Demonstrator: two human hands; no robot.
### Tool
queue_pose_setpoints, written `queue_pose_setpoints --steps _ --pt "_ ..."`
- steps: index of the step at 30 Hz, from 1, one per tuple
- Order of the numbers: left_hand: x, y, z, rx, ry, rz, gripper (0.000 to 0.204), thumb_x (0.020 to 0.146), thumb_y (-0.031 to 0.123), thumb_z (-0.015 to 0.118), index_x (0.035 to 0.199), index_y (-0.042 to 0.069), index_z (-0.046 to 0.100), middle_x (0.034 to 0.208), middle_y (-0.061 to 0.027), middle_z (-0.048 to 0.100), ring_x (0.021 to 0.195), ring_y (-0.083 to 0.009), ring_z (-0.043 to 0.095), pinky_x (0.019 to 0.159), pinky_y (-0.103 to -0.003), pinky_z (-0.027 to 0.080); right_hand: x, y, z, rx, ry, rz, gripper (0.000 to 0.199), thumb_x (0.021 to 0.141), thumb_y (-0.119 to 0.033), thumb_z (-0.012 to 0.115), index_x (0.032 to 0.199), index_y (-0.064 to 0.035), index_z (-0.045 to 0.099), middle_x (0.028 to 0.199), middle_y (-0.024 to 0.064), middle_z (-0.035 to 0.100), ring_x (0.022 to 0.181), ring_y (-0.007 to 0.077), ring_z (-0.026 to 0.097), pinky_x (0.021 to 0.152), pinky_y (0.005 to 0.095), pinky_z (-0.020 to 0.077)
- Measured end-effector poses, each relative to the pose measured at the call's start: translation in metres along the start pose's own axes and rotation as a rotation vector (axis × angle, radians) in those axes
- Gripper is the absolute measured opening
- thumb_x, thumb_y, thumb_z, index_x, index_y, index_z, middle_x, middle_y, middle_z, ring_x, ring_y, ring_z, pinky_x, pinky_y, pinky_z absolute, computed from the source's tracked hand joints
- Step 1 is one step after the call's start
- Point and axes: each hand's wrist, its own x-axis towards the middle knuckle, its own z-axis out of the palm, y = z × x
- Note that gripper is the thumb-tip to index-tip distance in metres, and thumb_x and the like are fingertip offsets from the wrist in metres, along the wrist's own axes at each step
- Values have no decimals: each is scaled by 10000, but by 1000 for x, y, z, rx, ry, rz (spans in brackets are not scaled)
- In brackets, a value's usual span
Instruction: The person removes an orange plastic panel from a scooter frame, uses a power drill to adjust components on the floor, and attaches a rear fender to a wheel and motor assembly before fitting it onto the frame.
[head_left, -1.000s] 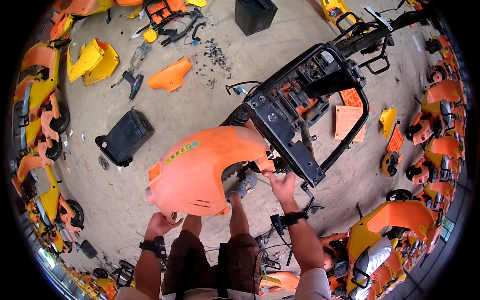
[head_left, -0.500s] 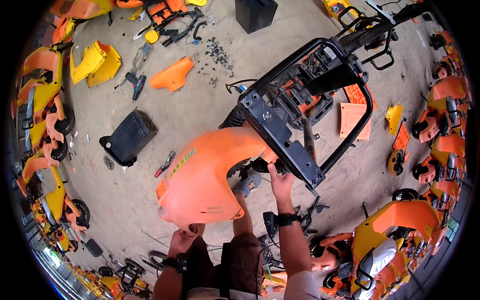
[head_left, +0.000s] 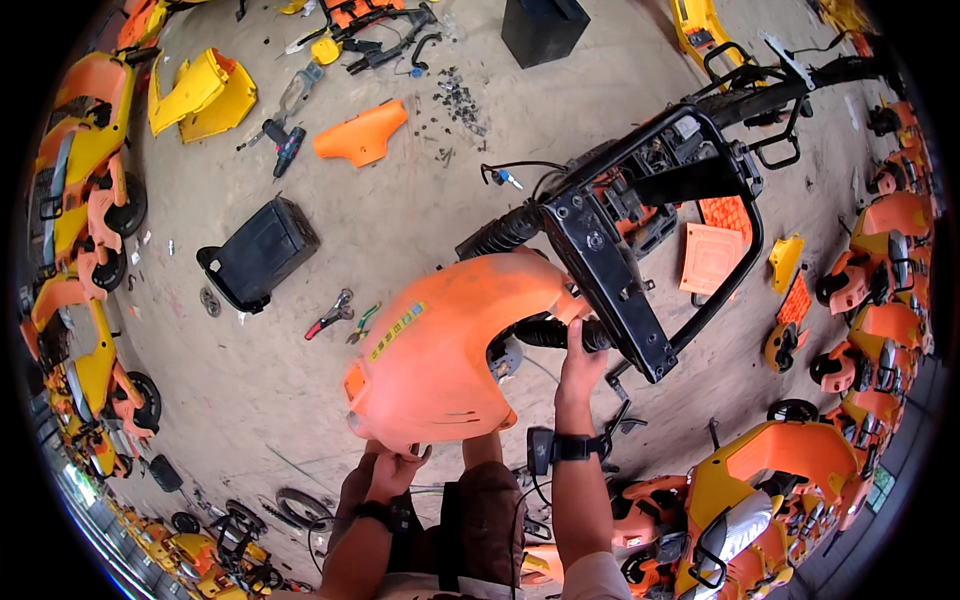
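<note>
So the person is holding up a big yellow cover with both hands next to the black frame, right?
Not quite: the big cover is orange, not yellow, as the head view shows. The left hand grips its lower edge, the right hand holds it by the black frame.

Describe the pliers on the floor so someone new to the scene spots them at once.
Start at the big orange body panel that the left hand holds by its lower edge. Just left of its upper edge, on bare concrete, lie two small hand tools side by side. The pliers are the left one, with red and black handles, between the panel and the black box; their neighbour has green handles.
</note>
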Motion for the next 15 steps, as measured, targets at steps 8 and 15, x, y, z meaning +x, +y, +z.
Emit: queue_pose_setpoints --steps 8,15 --pt "22 -11 -11 122 -112 12 299 941 113 427 1233 131 487 1259 -10 528 1165 -174 492 1058 -561 325 -129 -56 27 -214 -250 36 211 959 -146 534 893 41 606 902 92 586 830 178 527 770 290 426" --pt "40 9 -40 349 -76 -22 208 1009 228 389 1195 193 476 1106 20 523 1031 -156 527 1009 -582 372 -128 -4 66 -26 40 96 417 981 -195 497 600 -35 447 598 -31 450 558 64 334 497 267 288"
